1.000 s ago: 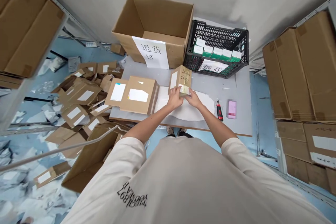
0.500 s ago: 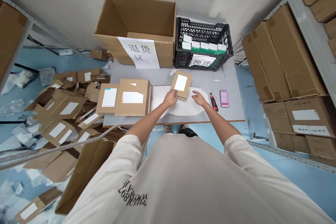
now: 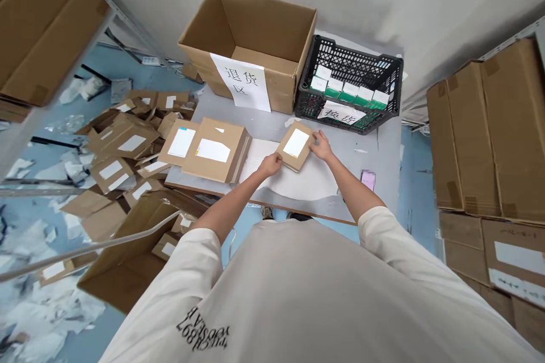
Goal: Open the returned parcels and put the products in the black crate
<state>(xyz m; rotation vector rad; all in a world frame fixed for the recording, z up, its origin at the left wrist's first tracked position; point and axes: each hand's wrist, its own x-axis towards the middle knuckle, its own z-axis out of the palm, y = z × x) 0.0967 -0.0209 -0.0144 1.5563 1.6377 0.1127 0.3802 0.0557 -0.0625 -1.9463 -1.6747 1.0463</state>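
Note:
A small flat cardboard box (image 3: 293, 154) with a white label lies tilted over the white sheet (image 3: 306, 184) on the table. My left hand (image 3: 271, 164) is closed on its lower left corner. At its right edge, my right hand (image 3: 321, 146) grips the upper side with bent fingers. To the left stand a larger labelled cardboard box (image 3: 213, 167) and a thinner labelled carton (image 3: 167, 147) right beside it. My right forearm covers most of the spot where the red-and-black cutter lay.
Behind are a big open carton (image 3: 281, 82) with a paper sign and a black plastic crate (image 3: 304, 103) holding several white-and-green boxes. A pink item (image 3: 368, 180) lies at right. Discarded cartons (image 3: 128, 142) pile up on the left floor; stacked cartons (image 3: 464, 142) stand right.
My right hand has moved from beside the small box onto its right edge. My left hand stays on its lower left corner. The camera view has turned and tilted.

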